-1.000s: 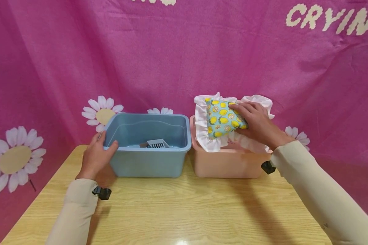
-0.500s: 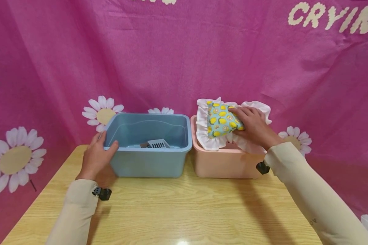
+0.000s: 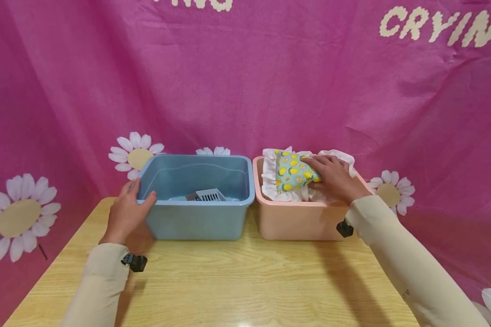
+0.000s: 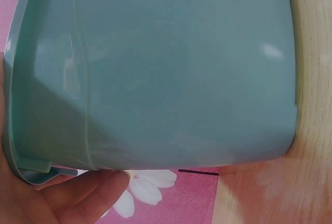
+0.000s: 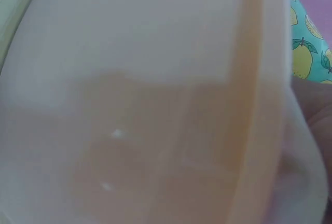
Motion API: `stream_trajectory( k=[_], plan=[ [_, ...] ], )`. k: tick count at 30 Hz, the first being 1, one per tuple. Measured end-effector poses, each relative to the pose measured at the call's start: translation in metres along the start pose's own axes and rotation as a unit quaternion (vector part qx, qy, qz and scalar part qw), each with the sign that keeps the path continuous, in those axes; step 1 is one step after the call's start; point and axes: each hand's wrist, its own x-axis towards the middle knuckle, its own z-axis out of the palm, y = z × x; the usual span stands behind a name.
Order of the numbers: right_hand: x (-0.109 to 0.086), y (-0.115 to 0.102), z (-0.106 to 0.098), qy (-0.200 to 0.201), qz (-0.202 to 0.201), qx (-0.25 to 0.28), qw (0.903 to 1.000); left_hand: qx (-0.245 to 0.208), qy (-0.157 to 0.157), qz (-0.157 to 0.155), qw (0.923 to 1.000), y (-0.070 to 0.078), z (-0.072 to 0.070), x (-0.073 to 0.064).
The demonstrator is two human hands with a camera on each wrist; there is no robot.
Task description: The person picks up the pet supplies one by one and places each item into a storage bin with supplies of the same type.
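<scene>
In the head view, my left hand holds the left front corner of a blue plastic bin. The left wrist view has its fingers beneath the bin's rim. Inside that bin lies a pale slotted plastic piece, beside a small brownish item. My right hand grips a lemon-print cushion edged in white ruffles, bunched under the fingers and partly down inside a pink bin. The pink bin's wall fills most of the right wrist view, the lemon fabric showing at its right edge.
Both bins stand side by side at the back of a wooden table. Close behind them hangs a magenta cloth with daisies and cream lettering. Black straps with small dark devices sit on both wrists.
The right hand has lowered the lemon-print cushion deeper into the pink bin, moving slightly left. The left hand stays at the blue bin's corner.
</scene>
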Motion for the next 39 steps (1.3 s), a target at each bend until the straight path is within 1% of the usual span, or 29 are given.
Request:
stream_trajectory(
  k=[5, 12, 17, 21, 25, 28, 31, 33, 39],
  plan=[
    [0.0, -0.002, 0.011, -0.021, -0.001, 0.011, 0.9997, 0.008, 0.003, 0.004, 1.0, -0.003, 0.0, -0.001],
    [0.001, -0.001, 0.022, -0.034, 0.005, 0.029, 0.999, 0.013, 0.008, 0.01, 0.9998, -0.003, 0.002, 0.0],
    [0.002, -0.001, 0.024, -0.043, 0.019, 0.036, 0.9982, 0.017, 0.016, 0.02, 0.9995, -0.004, 0.004, -0.001],
    [0.002, -0.001, 0.024, -0.045, 0.021, 0.05, 0.9975, 0.019, 0.022, 0.024, 0.9993, -0.003, 0.003, -0.001],
    [0.002, 0.001, 0.025, -0.042, 0.015, 0.062, 0.9971, 0.019, 0.024, 0.027, 0.9992, -0.003, 0.003, -0.001],
    [0.003, 0.004, 0.026, -0.036, 0.003, 0.07, 0.9969, 0.019, 0.023, 0.025, 0.9992, -0.002, 0.003, 0.0],
    [0.003, 0.005, 0.026, -0.04, -0.007, 0.083, 0.9958, 0.018, 0.021, 0.021, 0.9994, -0.002, 0.003, 0.0],
    [0.002, 0.006, 0.025, -0.05, -0.013, 0.096, 0.994, 0.018, 0.02, 0.021, 0.9994, -0.001, 0.003, 0.0],
    [0.0, 0.003, 0.02, -0.083, -0.034, 0.151, 0.9845, 0.013, 0.016, 0.013, 0.9997, -0.001, 0.003, -0.001]
  ],
)
